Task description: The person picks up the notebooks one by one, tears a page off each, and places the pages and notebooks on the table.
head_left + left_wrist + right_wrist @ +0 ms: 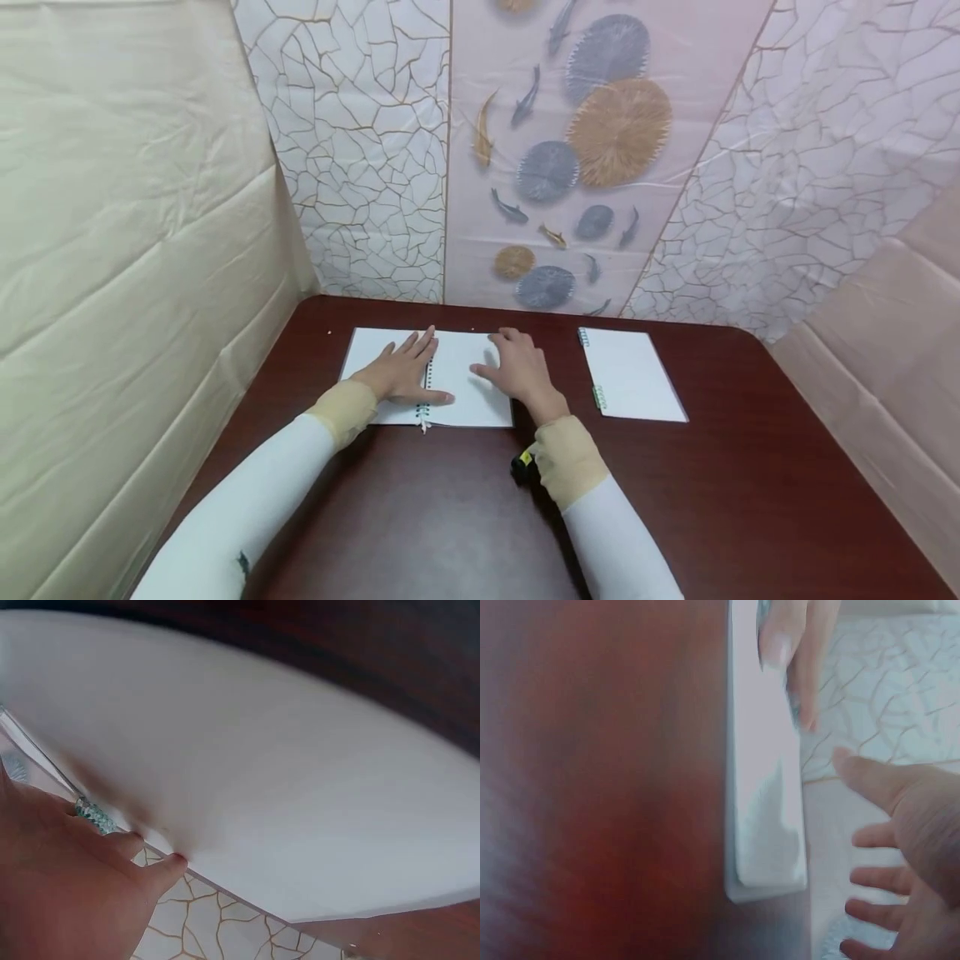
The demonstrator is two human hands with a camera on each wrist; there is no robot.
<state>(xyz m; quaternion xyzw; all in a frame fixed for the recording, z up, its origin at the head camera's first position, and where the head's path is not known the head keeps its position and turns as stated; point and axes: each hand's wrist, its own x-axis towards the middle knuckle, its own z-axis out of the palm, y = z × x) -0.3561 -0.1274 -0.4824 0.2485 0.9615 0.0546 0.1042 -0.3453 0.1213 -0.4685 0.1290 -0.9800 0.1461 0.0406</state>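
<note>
An open ring-bound notebook [472, 383] with blank white pages lies on the dark red table. My left hand [401, 372] rests spread across its left page and binding, thumb pointing over the right page. In the left wrist view, the left hand [75, 870] is beside teal binding rings [95, 815], its fingertips at the page. Over the notebook's right edge is my right hand [519, 364], fingers apart and slightly bent. The right wrist view shows that right hand [922, 855] with nothing between thumb and fingers, apart from the notebook [769, 825].
To the right lies a white sheet pad [633, 375] with a blue ring clip [583, 337] and a green one [598, 397] along its left side. A small black object with a yellow mark [521, 467] is by the right wrist. Patterned cloth [360, 150] hangs behind the table.
</note>
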